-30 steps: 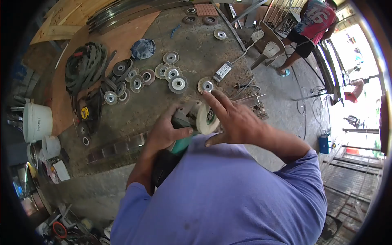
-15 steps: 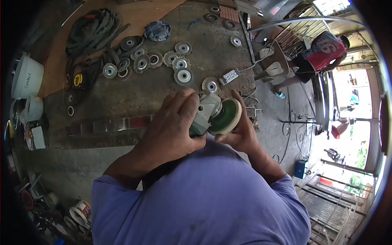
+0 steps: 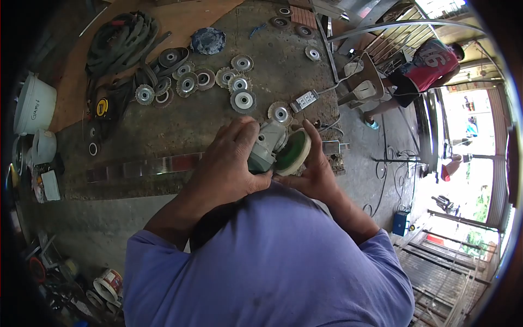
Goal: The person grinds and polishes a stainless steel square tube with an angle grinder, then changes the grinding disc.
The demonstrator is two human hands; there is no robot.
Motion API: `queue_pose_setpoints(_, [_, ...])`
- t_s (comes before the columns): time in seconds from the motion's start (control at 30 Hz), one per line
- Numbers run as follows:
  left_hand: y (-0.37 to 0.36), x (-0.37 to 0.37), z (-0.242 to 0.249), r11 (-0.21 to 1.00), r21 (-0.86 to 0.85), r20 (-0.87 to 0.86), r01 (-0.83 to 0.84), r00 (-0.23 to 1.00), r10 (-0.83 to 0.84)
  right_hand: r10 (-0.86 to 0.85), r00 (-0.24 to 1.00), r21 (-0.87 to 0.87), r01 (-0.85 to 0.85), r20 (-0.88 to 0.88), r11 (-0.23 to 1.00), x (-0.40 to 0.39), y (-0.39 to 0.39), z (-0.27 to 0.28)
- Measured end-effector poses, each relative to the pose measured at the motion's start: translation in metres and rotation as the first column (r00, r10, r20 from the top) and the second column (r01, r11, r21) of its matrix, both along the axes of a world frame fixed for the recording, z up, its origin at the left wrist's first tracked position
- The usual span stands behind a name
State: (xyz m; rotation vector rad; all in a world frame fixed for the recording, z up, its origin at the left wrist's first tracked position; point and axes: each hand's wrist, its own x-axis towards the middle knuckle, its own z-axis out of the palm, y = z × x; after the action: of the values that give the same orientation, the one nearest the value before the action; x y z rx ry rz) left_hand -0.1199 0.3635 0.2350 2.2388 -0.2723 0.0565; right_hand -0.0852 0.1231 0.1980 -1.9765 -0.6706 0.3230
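My left hand (image 3: 226, 166) is wrapped around the grey head of an angle grinder (image 3: 267, 147), held close to my chest over the workbench. A thick round polishing wheel (image 3: 293, 151) with a green face and white rim sits on the grinder's spindle. My right hand (image 3: 313, 169) cups that wheel from the right, fingers on its edge. The grinder's body is hidden under my left hand and my purple shirt.
Several grinding and wire discs (image 3: 242, 101) lie on the dusty workbench (image 3: 180, 131) beyond my hands, with a power strip (image 3: 305, 100), coiled belts (image 3: 117, 41), a yellow tape measure (image 3: 102, 107) and a polished metal strip (image 3: 147, 165). White buckets (image 3: 34, 106) at left. Another person (image 3: 422, 68) stands far right.
My right hand went from open above the wheel to gripping its rim. My left hand shifted up over the grinder head. The wheel has tilted slightly and the view has moved.
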Motion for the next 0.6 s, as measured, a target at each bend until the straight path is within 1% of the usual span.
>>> queue_pose_setpoints(0.03, [0.0, 0.0, -0.002, 1.0, -0.01, 0.006, 0.002, 1.0, -0.002, 0.004, 0.987, -0.058, 0.005, 0.158, 0.998, 0.001, 0.0, -0.002])
queue_pose_setpoints(0.1, [0.002, 0.0, -0.007, 0.999, -0.042, -0.004, -0.002, 1.0, 0.002, 0.043, 0.892, -0.167, 0.037, 0.45, 0.985, 0.002, 0.001, -0.007])
queue_pose_setpoints(0.17, [0.003, 0.002, -0.011, 0.997, -0.083, -0.028, -0.01, 1.0, 0.008, 0.073, 0.828, -0.171, 0.028, 0.557, 0.985, 0.006, 0.002, -0.015])
queue_pose_setpoints(0.2, [0.004, 0.002, -0.011, 0.994, -0.104, -0.07, -0.017, 0.997, 0.01, 0.086, 0.789, -0.172, 0.025, 0.608, 0.985, 0.007, 0.004, -0.015])
queue_pose_setpoints(0.27, [0.007, 0.004, -0.01, 0.989, -0.142, -0.151, -0.029, 0.988, 0.007, 0.091, 0.885, -0.106, -0.047, 0.456, 0.993, 0.007, 0.001, -0.003])
queue_pose_setpoints(0.3, [0.009, 0.004, -0.01, 0.989, -0.147, -0.164, -0.034, 0.986, 0.009, 0.097, 0.921, -0.066, -0.077, 0.377, 0.995, 0.007, 0.001, 0.003])
queue_pose_setpoints(0.37, [0.012, 0.004, -0.012, 0.986, -0.16, -0.191, -0.042, 0.982, 0.011, 0.007, 0.978, 0.088, -0.026, 0.207, 0.996, 0.002, -0.004, -0.011])
queue_pose_setpoints(0.4, [0.012, 0.003, -0.012, 0.987, -0.153, -0.171, -0.041, 0.985, 0.014, -0.027, 0.993, 0.157, 0.009, 0.112, 0.987, 0.0, -0.004, -0.014])
queue_pose_setpoints(0.47, [0.011, 0.002, -0.013, 0.989, -0.142, -0.133, -0.047, 0.991, 0.028, -0.001, 0.999, 0.002, 0.0, 0.036, 1.0, -0.001, -0.007, -0.009])
queue_pose_setpoints(0.5, [0.011, 0.001, -0.013, 0.989, -0.139, -0.147, -0.048, 0.989, 0.027, 0.009, 1.0, -0.073, -0.01, -0.003, 0.997, -0.001, -0.008, -0.006])
queue_pose_setpoints(0.57, [0.009, 0.002, -0.011, 0.99, -0.13, -0.175, -0.05, 0.984, 0.026, 0.004, 0.996, -0.009, -0.004, -0.091, 1.0, -0.001, -0.009, -0.003])
queue_pose_setpoints(0.6, [0.009, 0.002, -0.012, 0.991, -0.128, -0.16, -0.04, 0.987, 0.019, 0.002, 0.991, 0.023, 0.002, -0.133, 1.0, 0.0, -0.01, -0.002])
